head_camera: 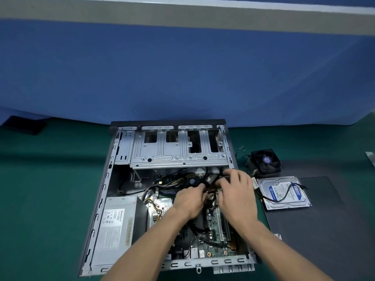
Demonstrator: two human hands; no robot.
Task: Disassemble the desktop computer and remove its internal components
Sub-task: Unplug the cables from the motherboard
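While the case [105, 199] lies open, left hand [189, 200] pinching black cables [209, 182], right hand [236, 194] gripping them too — motherboard [215, 222] beneath.

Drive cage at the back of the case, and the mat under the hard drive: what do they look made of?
The drive cage looks like bare sheet metal: dull silver-grey, with pressed ribs and punched holes. The mat under the hard drive looks like dark grey foam or rubber, matte, with a notched puzzle-type edge; which of the two I cannot tell.
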